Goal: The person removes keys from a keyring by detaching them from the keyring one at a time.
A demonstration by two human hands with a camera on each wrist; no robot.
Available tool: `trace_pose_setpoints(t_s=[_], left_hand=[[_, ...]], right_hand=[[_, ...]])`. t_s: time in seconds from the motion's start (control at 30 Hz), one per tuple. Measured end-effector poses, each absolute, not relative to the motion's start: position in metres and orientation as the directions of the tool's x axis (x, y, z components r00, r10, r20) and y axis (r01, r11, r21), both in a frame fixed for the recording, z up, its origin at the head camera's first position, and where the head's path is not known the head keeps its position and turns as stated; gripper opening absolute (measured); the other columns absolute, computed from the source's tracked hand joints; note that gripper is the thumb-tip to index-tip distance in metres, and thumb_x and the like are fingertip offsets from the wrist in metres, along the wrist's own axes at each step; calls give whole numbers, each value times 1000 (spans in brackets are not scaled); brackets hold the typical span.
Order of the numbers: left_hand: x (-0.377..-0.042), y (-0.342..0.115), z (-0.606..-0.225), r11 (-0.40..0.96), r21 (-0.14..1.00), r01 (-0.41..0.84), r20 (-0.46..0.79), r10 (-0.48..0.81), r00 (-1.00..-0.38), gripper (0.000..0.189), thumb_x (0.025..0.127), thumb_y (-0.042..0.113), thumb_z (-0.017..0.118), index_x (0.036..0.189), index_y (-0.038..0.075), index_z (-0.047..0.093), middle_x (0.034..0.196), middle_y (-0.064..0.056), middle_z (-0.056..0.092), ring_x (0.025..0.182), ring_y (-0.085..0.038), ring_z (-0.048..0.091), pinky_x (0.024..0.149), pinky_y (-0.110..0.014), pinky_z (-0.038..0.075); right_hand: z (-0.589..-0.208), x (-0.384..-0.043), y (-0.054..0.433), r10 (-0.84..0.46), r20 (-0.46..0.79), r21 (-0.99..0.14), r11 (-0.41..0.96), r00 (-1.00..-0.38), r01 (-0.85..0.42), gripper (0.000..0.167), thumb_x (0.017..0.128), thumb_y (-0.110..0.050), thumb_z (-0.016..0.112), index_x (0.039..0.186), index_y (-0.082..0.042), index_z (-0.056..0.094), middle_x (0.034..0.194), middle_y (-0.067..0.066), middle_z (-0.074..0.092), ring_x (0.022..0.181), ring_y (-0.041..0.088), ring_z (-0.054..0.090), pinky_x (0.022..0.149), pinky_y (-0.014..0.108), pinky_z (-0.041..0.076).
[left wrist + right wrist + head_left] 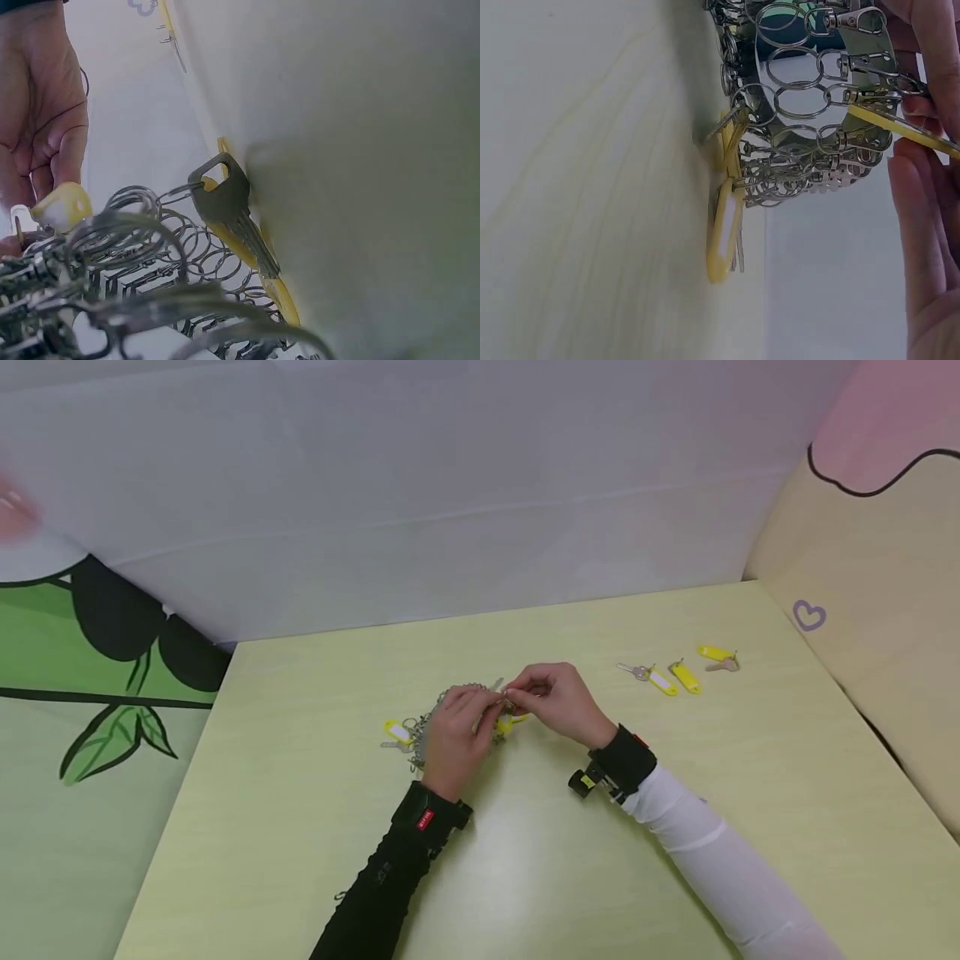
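A round metal rack (866, 120) carries many swivel clasps and split rings around its rim. Over its edge lies my left hand (461, 735), fingers curled at one swivel clasp (911, 82). Meeting it from the right, my right hand (558, 702) pinches a yellow key tag (67, 206) beside the rings. The exact contact between fingertips and clasp is partly hidden. A key (225, 191) with a yellow tag hangs from a ring on the rack. More yellow tags (726, 232) hang low on it near the tabletop.
Toward the back right of the pale table (300, 860) lie loose keys (637, 672) with yellow tags (685, 677). Another tagged key (397, 735) sits at the rack's left side. White sheeting (420, 485) stands behind the table, and a printed panel (885, 635) on the right.
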State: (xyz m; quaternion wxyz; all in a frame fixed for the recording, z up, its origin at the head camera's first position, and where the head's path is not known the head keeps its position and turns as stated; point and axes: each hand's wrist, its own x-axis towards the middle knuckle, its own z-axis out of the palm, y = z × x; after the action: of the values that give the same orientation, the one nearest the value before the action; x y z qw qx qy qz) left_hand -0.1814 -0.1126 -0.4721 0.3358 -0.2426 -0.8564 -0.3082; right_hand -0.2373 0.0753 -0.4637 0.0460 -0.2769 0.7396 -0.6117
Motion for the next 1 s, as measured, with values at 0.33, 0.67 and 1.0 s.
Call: trace_pose_setpoints(t_s=[0.33, 0.67, 1.0], left_hand=[[-182, -111, -473, 693, 347, 632, 732, 221, -644, 8, 95, 8, 76, 101, 4, 75, 92, -8, 76, 97, -25, 68, 85, -36, 59], [-183, -112, -474, 683, 345, 644, 740, 224, -634, 7, 94, 6, 77, 100, 5, 73, 91, -7, 75, 97, -25, 68, 83, -37, 60], [-182, -114, -471, 644, 384, 662, 752, 197, -629, 8, 93, 3, 77, 100, 1, 74, 91, -10, 75, 96, -27, 67, 82, -36, 60]], right_hand=[[-468, -240, 80, -469, 693, -479, 268, -548, -836, 17, 84, 3, 83, 98, -7, 81, 90, 3, 79, 79, 13, 75, 71, 26, 60], [-464, -235, 77, -429, 444, -800, 206, -787, -564, 7, 94, -4, 76, 98, -7, 82, 92, 5, 79, 78, 14, 75, 68, 29, 61], [-462, -234, 77, -397, 646, -650, 162, -652, -742, 11, 87, 4, 78, 93, -5, 79, 87, 8, 79, 77, 17, 77, 71, 24, 61]])
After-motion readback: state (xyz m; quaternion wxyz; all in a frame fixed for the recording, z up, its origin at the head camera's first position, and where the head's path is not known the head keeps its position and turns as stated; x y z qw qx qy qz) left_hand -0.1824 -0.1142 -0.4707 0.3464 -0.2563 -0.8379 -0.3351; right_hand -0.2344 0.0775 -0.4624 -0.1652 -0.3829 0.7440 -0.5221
